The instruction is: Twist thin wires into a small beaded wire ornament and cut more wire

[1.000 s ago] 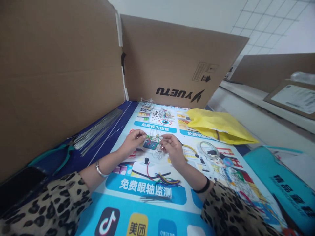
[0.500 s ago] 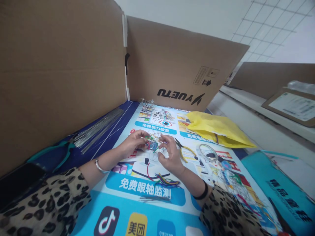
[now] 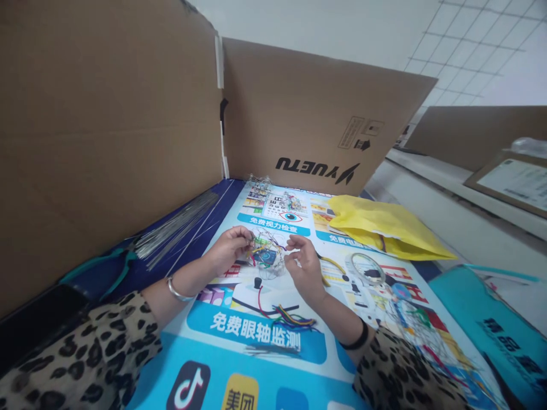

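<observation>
In the middle of the head view is an openwork tangle of thin silver wire (image 3: 269, 272), with red, yellow, green and purple strands running through it. My left hand (image 3: 231, 249) pinches its left side between thumb and fingertips. Close by on the right is my right hand (image 3: 306, 267), its thumb and index finger curved but apart. A purple strand reaches toward those fingertips; whether they touch it is too small to tell. Yellow-handled pliers (image 3: 334, 265) lie behind my right hand, partly hidden. Nearer me rests a bundle of coloured strands (image 3: 294, 320).
Straight silver wires (image 3: 182, 225) and a teal-handled tool (image 3: 117, 274) lie left. Toward the right are a wire coil (image 3: 367, 269), a wire heap (image 3: 408, 319), a yellow bag (image 3: 387, 223) and a teal bag (image 3: 482, 319). Cardboard panels (image 3: 299, 108) stand behind.
My right hand has drawn away to the right, baring more of the wire tangle and covering more of the pliers. My left hand keeps its pinch. The view has shifted slightly.
</observation>
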A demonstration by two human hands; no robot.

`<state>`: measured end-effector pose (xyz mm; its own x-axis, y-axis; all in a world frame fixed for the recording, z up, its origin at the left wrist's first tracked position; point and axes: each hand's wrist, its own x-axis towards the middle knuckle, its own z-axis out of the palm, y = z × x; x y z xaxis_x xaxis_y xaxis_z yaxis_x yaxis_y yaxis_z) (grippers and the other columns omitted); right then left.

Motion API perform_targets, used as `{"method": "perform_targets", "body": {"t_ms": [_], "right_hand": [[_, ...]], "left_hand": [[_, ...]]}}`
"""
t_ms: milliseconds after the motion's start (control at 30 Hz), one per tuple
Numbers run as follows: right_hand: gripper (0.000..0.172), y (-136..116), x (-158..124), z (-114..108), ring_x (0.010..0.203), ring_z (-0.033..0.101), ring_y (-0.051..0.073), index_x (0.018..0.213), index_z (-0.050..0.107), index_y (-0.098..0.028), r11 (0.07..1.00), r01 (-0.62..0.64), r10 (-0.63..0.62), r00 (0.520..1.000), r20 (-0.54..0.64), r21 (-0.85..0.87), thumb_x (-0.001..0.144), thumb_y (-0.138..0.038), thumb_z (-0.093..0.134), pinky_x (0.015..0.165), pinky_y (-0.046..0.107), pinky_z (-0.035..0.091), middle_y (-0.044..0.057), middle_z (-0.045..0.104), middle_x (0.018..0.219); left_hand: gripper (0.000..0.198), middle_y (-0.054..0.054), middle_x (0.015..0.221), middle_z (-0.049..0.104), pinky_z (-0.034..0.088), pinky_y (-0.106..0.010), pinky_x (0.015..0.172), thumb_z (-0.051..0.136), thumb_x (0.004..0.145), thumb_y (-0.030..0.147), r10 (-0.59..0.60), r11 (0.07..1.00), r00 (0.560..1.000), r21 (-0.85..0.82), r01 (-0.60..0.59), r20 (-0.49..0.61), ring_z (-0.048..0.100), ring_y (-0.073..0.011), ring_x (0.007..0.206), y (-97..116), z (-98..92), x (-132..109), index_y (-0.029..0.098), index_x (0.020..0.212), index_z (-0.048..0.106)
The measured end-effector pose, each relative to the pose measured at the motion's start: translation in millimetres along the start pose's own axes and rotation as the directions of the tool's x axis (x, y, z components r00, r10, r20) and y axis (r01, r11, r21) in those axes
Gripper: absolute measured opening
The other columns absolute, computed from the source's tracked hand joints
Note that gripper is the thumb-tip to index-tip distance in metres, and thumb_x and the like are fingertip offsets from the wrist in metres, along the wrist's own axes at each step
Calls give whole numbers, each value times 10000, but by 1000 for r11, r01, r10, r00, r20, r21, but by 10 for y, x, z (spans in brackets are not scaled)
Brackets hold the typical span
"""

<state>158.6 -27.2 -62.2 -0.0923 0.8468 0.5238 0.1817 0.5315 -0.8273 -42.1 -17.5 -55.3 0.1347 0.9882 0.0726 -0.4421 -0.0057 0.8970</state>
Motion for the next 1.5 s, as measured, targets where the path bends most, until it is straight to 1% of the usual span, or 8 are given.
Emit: {"method": "perform_targets", "body": {"t_ms": [233,400,600,800,933,1100,1233,1500], "right_hand": [[420,47,34,9,910,531,191,1081,483,-203,994,-109,110,991,70,-19,664,-149,500,653,297,481,82,531,1059],[468,96,60,-5,1000,515,220,1104,479,-212,966,-256,253,964,86,28,641,-184,544,763,359,473,90,524,1113],[574,-8,52,-25,1011,528,203,1185,441,-254,843,-441,312,868,387,310,661,-286,672,855,376,439,70,526,1122],[624,-110,46,-2,735,561,126,1192,451,-256,784,-511,287,801,526,351,636,-280,733,694,291,465,28,566,992],[459,-80,27,28,593,524,94,1058,535,-208,817,-472,305,840,448,330,646,-296,718,541,227,425,-10,585,786],[269,3,48,32,445,429,82,844,550,-181,901,-385,357,920,161,199,686,-365,665,426,215,354,-50,518,556],[252,86,74,17,511,484,113,864,557,-187,949,-298,297,955,22,106,714,-374,636,463,233,392,-27,553,609],[134,50,30,30,698,567,171,850,591,-208,985,-145,144,989,-12,-92,752,-300,578,654,310,478,33,625,804]], "left_hand": [[134,17,640,555,420,-203,573,583,595,33,14,996,999,-92,-17,-32,538,-93,597,15,20,7,148,613,517],[170,15,624,556,442,-211,570,551,583,0,-35,984,994,-178,15,-107,559,-107,597,42,15,-16,155,617,490],[173,-13,630,593,474,-231,576,513,592,1,-97,962,990,-264,67,-102,586,-129,606,84,79,-66,162,609,453],[168,0,645,576,454,-228,520,508,606,1,-143,951,986,-289,113,-85,558,-118,553,55,150,-113,162,647,480],[116,-12,714,591,459,-248,534,540,635,40,-140,961,986,-252,114,-90,558,-124,579,26,160,-112,153,656,524],[68,-56,890,619,479,-261,637,574,730,159,-99,977,990,-201,77,-102,579,-159,789,2,153,-78,141,779,617],[189,-64,1012,604,473,-266,721,567,797,319,-76,982,990,-180,53,-121,558,-177,944,-6,156,-80,170,900,621],[460,-48,1176,517,457,-257,733,642,751,339,86,995,989,59,-79,-123,553,-172,964,-1,176,-160,287,1185,496]]}}
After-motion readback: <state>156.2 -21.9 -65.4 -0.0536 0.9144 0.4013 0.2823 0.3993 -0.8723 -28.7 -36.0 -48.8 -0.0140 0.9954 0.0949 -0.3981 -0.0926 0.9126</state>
